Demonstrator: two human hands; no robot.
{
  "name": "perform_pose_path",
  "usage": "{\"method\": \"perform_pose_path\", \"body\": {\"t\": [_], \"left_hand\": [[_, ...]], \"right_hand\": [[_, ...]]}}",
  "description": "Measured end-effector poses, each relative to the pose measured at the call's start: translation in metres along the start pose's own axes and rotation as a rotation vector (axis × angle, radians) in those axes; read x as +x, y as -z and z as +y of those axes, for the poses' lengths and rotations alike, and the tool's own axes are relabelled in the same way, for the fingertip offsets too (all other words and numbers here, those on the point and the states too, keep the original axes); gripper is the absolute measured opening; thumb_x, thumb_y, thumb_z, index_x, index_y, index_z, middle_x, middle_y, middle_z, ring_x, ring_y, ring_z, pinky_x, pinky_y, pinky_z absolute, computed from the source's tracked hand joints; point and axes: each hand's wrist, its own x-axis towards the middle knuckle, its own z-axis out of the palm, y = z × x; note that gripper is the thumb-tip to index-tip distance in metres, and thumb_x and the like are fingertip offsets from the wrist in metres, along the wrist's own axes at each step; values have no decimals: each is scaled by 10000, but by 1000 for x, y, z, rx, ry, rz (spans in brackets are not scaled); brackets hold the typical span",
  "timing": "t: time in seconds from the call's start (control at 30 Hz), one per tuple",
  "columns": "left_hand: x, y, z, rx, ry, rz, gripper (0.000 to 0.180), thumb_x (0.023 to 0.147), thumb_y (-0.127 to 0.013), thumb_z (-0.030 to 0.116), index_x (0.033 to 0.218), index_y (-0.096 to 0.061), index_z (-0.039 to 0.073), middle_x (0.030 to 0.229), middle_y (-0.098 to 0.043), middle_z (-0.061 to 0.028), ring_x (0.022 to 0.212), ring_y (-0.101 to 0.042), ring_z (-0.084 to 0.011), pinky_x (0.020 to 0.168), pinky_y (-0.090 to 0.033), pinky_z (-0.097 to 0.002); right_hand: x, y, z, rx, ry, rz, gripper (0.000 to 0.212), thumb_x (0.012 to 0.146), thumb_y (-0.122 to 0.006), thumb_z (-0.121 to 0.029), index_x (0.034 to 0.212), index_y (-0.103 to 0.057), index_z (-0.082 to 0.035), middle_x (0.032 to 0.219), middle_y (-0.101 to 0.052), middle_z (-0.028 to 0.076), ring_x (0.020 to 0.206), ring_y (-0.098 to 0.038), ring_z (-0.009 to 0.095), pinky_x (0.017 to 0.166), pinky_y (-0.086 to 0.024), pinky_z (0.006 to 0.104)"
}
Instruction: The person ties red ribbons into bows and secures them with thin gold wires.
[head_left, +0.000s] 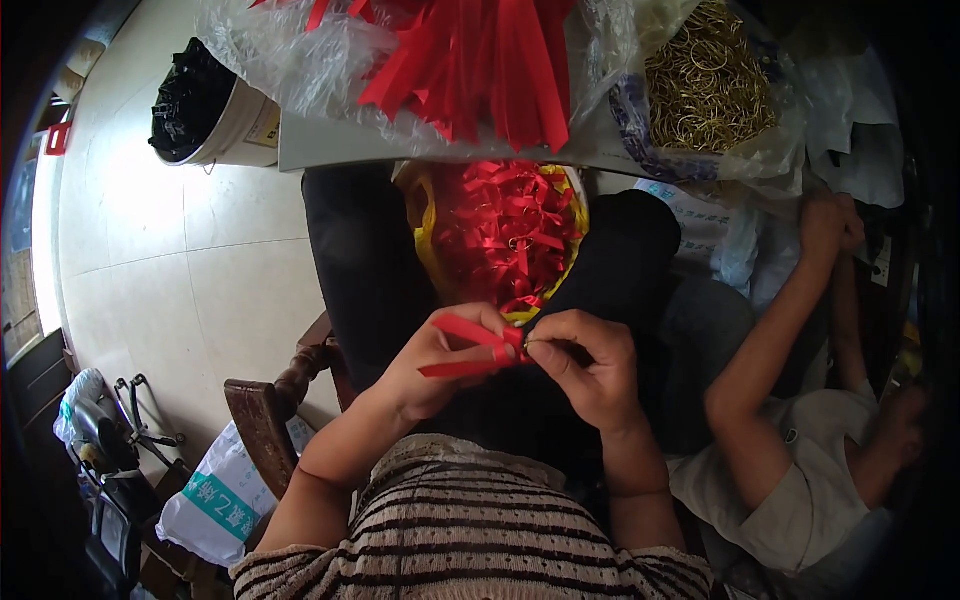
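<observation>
We are looking down at two hands meeting over a dark lap. Our left hand [440,365] is curling narrowly around one red ribbon strip [462,348], its two flat tails sticking out to the left between thumb and fingers. Our right hand [588,365] is closing in a pinch on the same ribbon's folded end, right where the hands are touching; something small and glinting is showing at the fingertips, too small for us to tell what it is.

Just beyond the hands, between the knees, one yellow bag [425,235] is sitting open, holding a heap of finished red ribbon loops [505,235]; they are too many and too tangled for us to count. Farther up, on the edge of one grey board [330,150], one clear plastic bag [270,50] is spilling a bundle of long red ribbon strips [480,60], again more than we can count. Beside it to the right, a second clear bag is holding a mound of gold wire rings [708,85], uncountable as well.

On the pale tiled floor [190,250] to the left, one white bucket [235,125] lined with black plastic is standing. Lower left, one carved wooden chair arm [265,415] is showing beside one white sack with green print [215,495].

On the right, one other person in a light shirt [810,490] is reaching an arm [790,330] up toward the bags; only that one arm is clearly showing.
</observation>
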Motion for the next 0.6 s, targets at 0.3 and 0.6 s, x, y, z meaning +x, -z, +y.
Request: {"method": "perform_pose_path", "body": {"t": [0.3, 0.6], "left_hand": [[4, -7, 7, 13, -66, 50, 134, 824, -644, 41, 943, -621, -18, 816, -651, -110, 636, -609, -120, 538, -488, -207], [-1, -17, 11, 596, -395, 173, 104, 796, -667, 29, 853, -595, -21, 795, -621, -75, 689, -612, -109, 606, -492, -204]], "right_hand": [[11, -6, 9, 161, 78, 115, 123, 820, -650, -75, 920, -621, -10, 788, -626, 55, 700, -587, 105, 569, -457, 220], [-3, 2, -6, 289, -166, -29, 127, 786, -674, -11, 894, -635, 43, 788, -664, 102, 649, -663, 141, 544, -530, 227]]}}
